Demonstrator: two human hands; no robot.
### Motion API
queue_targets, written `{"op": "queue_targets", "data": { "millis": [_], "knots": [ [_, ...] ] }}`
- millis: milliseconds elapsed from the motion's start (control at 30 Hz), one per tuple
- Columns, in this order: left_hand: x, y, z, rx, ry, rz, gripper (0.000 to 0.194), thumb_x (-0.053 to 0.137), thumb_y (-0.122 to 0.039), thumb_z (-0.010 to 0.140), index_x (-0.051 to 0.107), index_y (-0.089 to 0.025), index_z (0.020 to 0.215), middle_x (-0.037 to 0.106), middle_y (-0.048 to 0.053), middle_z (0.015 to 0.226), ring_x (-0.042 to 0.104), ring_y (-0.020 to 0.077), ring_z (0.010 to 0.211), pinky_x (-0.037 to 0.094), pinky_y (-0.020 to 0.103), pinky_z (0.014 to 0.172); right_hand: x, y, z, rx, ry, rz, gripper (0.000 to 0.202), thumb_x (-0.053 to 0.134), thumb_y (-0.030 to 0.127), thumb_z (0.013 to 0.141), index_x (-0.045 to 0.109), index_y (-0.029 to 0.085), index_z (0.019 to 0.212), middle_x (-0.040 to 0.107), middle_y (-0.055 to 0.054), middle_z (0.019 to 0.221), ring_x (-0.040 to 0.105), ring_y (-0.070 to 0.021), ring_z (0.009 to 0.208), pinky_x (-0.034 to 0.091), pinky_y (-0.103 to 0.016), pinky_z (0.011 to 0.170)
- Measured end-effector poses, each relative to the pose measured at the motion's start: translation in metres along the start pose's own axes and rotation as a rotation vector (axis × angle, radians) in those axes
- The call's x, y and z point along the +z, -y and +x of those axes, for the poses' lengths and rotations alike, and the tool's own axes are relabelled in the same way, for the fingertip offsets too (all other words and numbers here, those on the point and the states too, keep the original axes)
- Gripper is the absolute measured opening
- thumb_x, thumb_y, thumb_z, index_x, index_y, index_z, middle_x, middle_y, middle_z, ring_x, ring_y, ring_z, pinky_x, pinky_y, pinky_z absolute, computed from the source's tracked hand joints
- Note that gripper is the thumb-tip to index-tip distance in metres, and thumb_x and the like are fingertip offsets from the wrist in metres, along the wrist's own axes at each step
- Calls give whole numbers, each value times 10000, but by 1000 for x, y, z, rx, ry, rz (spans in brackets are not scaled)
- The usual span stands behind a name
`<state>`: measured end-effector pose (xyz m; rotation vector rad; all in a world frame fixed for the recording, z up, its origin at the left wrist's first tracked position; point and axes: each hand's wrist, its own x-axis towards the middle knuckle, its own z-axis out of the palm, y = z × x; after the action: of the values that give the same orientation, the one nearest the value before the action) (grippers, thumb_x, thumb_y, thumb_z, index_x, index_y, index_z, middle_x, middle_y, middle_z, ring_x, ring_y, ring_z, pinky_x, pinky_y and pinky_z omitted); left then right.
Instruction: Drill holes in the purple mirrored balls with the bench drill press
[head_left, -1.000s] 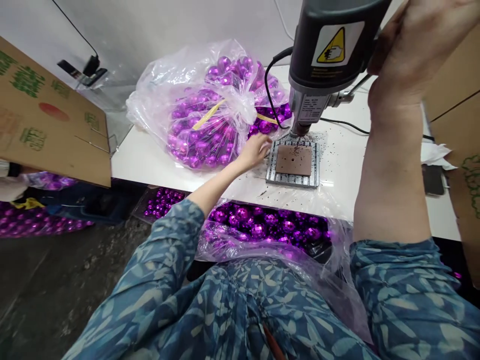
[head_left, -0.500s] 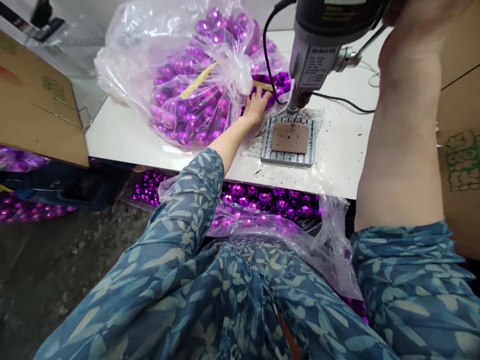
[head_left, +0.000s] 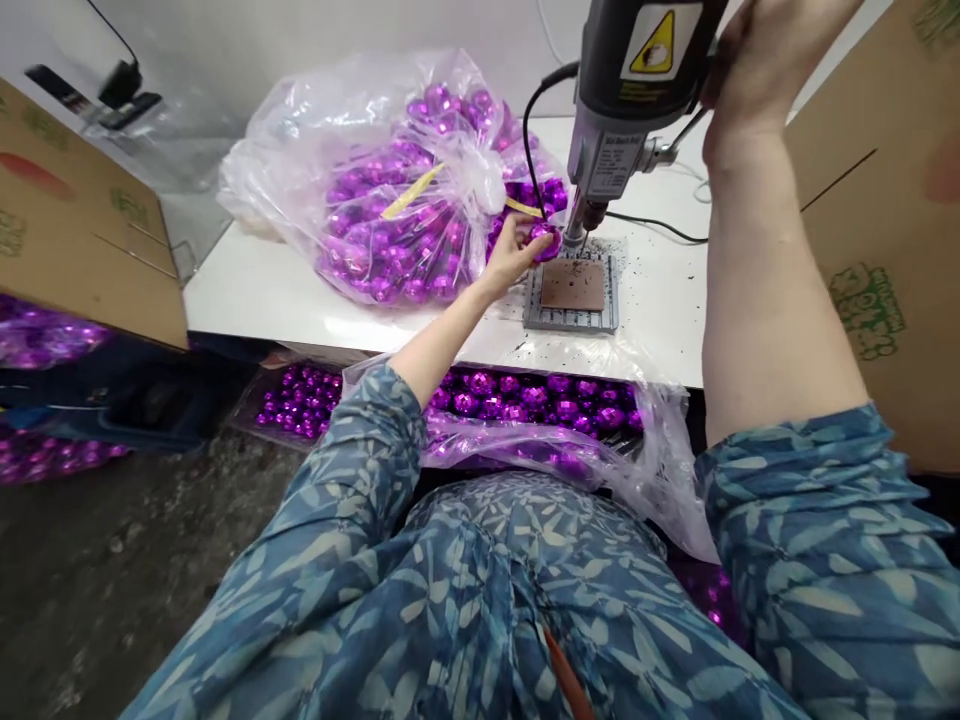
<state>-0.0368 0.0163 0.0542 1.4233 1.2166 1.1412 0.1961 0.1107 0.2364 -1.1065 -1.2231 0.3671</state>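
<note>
1. Near the middle of the frame, just above and left of the brown block (head_left: 571,285), you have the faceted purple ball (head_left: 546,241) in your left hand (head_left: 517,250), thumb and fingers curled in against it.
2. In the upper right of the frame, your right hand (head_left: 776,65) is up beside the drill (head_left: 622,110); its fingers are largely hidden, so you cannot tell here how far they are curled or whether they grip anything.
3. Left of centre, the clear bag (head_left: 285,150) of similar balls sits on the desk (head_left: 660,320), right beside your left hand.
4. By its look, you can expect the ball to be light and probably hollow, with a stiff, thin shell that won't give much under your fingers.
5. The mirror-like finish will likely feel slippery, though the facet edges should give your fingertips some purchase.
6. Take it around its widest part, thumb opposite the fingers, with a steady, moderate pinch; squeezing hard could crack the shell or scuff the shine, while a loose hold could let it roll.
</note>
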Motion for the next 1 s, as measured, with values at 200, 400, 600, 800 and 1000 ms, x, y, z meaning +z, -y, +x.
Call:
{"op": "queue_targets", "data": {
  "millis": [200, 400, 600, 800, 1000],
  "knots": [
    [9, -7, -37, -328, 89, -442, 411, 827, -589, 930, 743, -254, 1152, 807, 91, 1010, 804, 280, 976, 637, 527, 972, 1, 13, -14, 85, -12, -59, 513, 396, 159, 1099, 180, 253, 643, 138, 79, 482, 165, -54, 533, 315, -207, 475],
    [7, -11, -38, -343, 71, -494, 419, 818, -611, 911, 769, -286, 1172, 826, 97, 1059, 794, 267, 1032, 641, 497, 993, 0, 14, -18, 107, -33, -45, 534, 514, 241, 1084, 208, 180, 650, 214, 100, 491, 192, -6, 528, 331, -137, 520],
    [3, -11, -40, -339, 119, -470, 323, 824, -479, 884, 714, -241, 1074, 796, 130, 1219, 749, 311, 1259, 614, 580, 1095, 0, 18, -22, 137, -30, 22, 554, 519, 189, 1073, 195, 173, 624, 194, 98, 468, 195, -5, 510, 287, -135, 487],
    [9, -13, -37, -354, 29, -472, 211, 698, -405, 1016, 695, -226, 1127, 766, 139, 1286, 714, 290, 1347, 646, 519, 1122, -5, 31, -32, 135, -37, 104, 561, 451, 139, 1080, 200, 205, 583, 193, 79, 458, 200, -31, 512, 285, -209, 484],
    [18, -16, -40, -456, -111, -675, 178, 763, -172, 969, 745, -181, 1146, 789, 94, 1240, 714, 245, 1357, 614, 459, 1183, -10, 37, -44, 73, -55, 201, 543, 483, 124, 1051, 214, 200, 586, 214, 71, 504, 219, -20, 496, 265, -204, 494]
  ]
}}
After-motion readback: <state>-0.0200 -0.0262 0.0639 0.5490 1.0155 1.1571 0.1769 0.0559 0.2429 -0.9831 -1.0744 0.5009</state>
